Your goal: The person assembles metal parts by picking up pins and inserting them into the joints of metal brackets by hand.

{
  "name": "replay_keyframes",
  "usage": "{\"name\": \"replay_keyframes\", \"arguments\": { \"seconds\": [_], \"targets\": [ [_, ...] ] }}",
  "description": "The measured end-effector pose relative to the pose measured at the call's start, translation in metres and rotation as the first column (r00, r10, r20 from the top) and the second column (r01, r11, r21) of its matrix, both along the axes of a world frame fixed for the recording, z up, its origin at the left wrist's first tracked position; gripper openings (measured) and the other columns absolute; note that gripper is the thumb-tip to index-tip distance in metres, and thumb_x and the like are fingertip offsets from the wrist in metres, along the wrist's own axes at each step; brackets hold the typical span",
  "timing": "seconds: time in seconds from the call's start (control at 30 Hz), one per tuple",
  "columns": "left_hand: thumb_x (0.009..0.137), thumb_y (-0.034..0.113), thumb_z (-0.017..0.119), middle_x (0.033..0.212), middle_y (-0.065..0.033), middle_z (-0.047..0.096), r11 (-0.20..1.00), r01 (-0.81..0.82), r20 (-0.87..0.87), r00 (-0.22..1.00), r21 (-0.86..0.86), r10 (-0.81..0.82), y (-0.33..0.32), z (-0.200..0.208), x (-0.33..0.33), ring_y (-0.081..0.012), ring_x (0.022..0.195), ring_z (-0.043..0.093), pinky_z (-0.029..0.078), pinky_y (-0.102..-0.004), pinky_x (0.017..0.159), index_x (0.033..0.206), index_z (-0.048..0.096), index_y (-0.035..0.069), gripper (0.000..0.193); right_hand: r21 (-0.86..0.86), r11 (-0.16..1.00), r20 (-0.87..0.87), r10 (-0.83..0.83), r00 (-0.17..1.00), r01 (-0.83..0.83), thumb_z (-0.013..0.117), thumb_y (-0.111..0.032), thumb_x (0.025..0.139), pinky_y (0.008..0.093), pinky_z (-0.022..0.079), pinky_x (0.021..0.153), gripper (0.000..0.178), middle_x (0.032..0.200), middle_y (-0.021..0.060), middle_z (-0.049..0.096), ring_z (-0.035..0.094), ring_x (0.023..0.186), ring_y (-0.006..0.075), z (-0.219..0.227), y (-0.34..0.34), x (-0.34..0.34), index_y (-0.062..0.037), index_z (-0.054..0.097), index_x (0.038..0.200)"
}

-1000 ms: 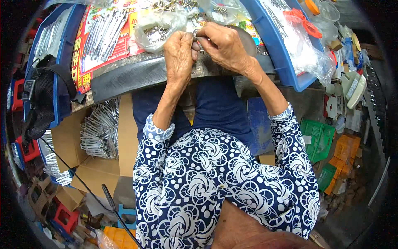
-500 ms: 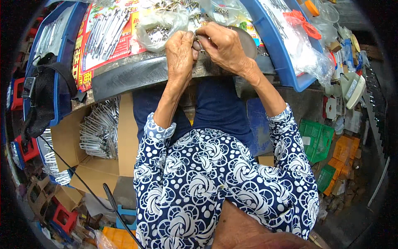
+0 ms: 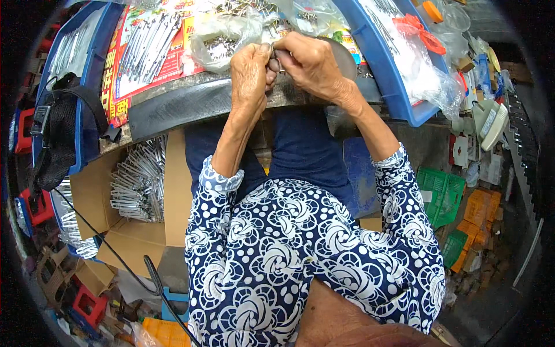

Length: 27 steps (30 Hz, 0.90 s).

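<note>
My left hand (image 3: 251, 72) and my right hand (image 3: 307, 62) meet above the table's front edge, fingers closed and fingertips together. A tiny metallic piece shows between them, too small and covered to name. Just beyond my left hand lies a clear plastic bag (image 3: 222, 41) of small metal parts. Behind my right hand is a round grey disc (image 3: 342, 60), partly hidden by it. Another clear bag (image 3: 317, 16) of small parts lies farther back. To the left, slim silvery metal rods (image 3: 149, 46) are spread on a red and yellow printed sheet (image 3: 118, 95).
Blue trays (image 3: 92, 87) (image 3: 399, 95) stand on both sides; the right one holds plastic film and a red bag (image 3: 421, 32). A black mesh bag (image 3: 60, 127) hangs at the left. Below stands a cardboard box (image 3: 139, 234) of metal rods. Green crates (image 3: 440, 196) sit at the right.
My hands stay together in nearly the same place. My fingers shift slightly around the small piece, the right fingers curling a little more.
</note>
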<state>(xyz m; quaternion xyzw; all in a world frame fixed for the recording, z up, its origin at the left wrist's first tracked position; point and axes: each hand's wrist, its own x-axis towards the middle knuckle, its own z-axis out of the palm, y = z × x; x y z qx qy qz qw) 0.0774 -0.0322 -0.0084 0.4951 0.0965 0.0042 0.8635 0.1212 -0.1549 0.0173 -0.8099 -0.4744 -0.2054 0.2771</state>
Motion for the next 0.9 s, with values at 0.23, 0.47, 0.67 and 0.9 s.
{"name": "replay_keyframes", "arguments": {
  "seconds": [0.23, 0.47, 0.67, 0.9],
  "targets": [
    [0.085, 0.023, 0.045, 0.051, -0.0001, 0.043, 1.0, 0.023, 0.015, 1.0, -0.009, -0.023, -0.001, 0.007, -0.003, -0.0039, 0.036, 0.031, 0.021, -0.0181, 0.032, 0.066, 0.047, 0.004, 0.027, 0.05, 0.985, -0.528, -0.114, 0.841, 0.165, 0.051, -0.013, 0.077, 0.0304, 0.044, 0.051, 0.015, 0.063, 0.0151, 0.056, 0.055, 0.053, 0.0202, 0.014, -0.003, -0.006, 0.0015, 0.056, 0.077],
    [0.085, 0.026, 0.045, 0.049, 0.0012, 0.041, 0.999, 0.023, -0.026, 0.999, -0.04, -0.024, -0.002, 0.01, -0.003, -0.0034, 0.035, 0.029, 0.019, -0.0187, 0.031, 0.066, 0.049, 0.004, 0.03, 0.055, 0.987, -0.379, -0.117, 0.918, 0.149, 0.052, -0.011, 0.076, 0.0331, 0.044, 0.052, 0.012, 0.063, 0.0159, 0.056, 0.057, 0.056, 0.0262, 0.018, -0.001, -0.009, 0.0009, 0.054, 0.076],
    [0.086, 0.029, 0.046, 0.047, 0.0013, 0.041, 0.997, -0.008, 0.019, 1.0, 0.074, 0.006, -0.003, 0.009, -0.004, -0.0034, 0.035, 0.029, 0.019, -0.019, 0.031, 0.063, 0.049, 0.005, 0.033, 0.071, 0.997, -0.162, -0.024, 0.987, 0.036, 0.053, -0.007, 0.074, 0.0359, 0.044, 0.054, 0.007, 0.066, 0.0153, 0.054, 0.056, 0.06, 0.0309, 0.015, -0.003, -0.006, -0.0001, 0.052, 0.075],
    [0.086, 0.028, 0.046, 0.049, 0.0013, 0.042, 1.0, 0.007, -0.011, 1.0, 0.001, -0.007, 0.002, 0.01, -0.005, -0.0032, 0.037, 0.031, 0.021, -0.0187, 0.032, 0.063, 0.048, 0.005, 0.033, 0.045, 0.993, -0.241, -0.095, 0.966, 0.109, 0.053, -0.007, 0.074, 0.0366, 0.044, 0.055, 0.007, 0.067, 0.0148, 0.054, 0.056, 0.062, 0.0312, 0.018, -0.006, -0.01, 0.0001, 0.052, 0.075]
  ]
}}
